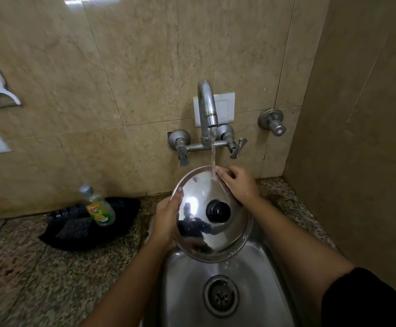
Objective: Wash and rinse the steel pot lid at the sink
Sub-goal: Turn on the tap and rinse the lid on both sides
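On the tabletop (50, 274) at left, a soap bottle (99, 207) leans in a black tray (121, 223). The left hand (166, 220) clamps the lid's (197, 197) left rim. The lid, knob (217, 211) facing up, is tilted above the sink (187, 291) under the tap's (207, 109) stream. The right hand (238, 185) grips its far right rim.

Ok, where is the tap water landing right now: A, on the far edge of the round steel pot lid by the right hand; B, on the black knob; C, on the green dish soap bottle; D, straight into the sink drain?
A: the stream from the chrome tap strikes the far rim of the round steel pot lid, beside the right hand.
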{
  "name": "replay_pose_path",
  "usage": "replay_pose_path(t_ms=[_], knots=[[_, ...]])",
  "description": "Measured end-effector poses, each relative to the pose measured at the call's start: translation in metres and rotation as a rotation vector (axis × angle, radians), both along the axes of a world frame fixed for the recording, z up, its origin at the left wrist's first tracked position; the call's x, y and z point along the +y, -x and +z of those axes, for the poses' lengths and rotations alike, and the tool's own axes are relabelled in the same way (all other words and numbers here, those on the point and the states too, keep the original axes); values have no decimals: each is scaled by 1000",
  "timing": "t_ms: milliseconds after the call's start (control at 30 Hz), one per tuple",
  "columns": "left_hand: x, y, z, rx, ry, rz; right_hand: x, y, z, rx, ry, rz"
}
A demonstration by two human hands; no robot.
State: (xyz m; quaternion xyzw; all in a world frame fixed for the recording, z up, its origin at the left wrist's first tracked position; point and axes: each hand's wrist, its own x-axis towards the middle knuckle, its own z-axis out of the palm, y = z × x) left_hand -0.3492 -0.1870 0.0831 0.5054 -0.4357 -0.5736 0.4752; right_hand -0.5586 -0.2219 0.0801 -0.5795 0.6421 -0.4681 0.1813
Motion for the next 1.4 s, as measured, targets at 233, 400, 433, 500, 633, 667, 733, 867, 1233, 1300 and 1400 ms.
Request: replay_pose_path(t_ms=[233, 400, 433, 500, 633, 667, 733, 867, 1233, 1300, 1400], knots=[[-24, -6, 28, -341, 157, -311, 5, -24, 29, 387, 66, 348], [-13, -4, 16, -99, 91, -52, 8, -15, 20, 46, 61, 25], [-13, -4, 15, -89, 50, -98, 10, -16, 22, 75, 41, 25], [-15, -5, 19, -160, 32, -192, 11, -24, 27, 165, -14, 119], [-15, 1, 17, -192, 127, -61, 8, -29, 30, 237, 69, 108], [-14, 0, 13, -137, 129, -5, 7, -26, 28, 162, 91, 65], [-15, -5, 5, 32, 51, 90, 4, -19, 23, -8, 106, -79], [-25, -14, 10, -38, 16, -62, -2, -13, 17, 98, 34, -91], [-19, -9, -4, 75, 16, 267, 1, -26, 18, 11, 30, -23], [-19, -10, -10, 103, 21, 315, 3, -19, 7, -180, -45, -35], [-21, -10, -15, 111, 43, 383, 5, -7, -13, -395, -148, -32]])
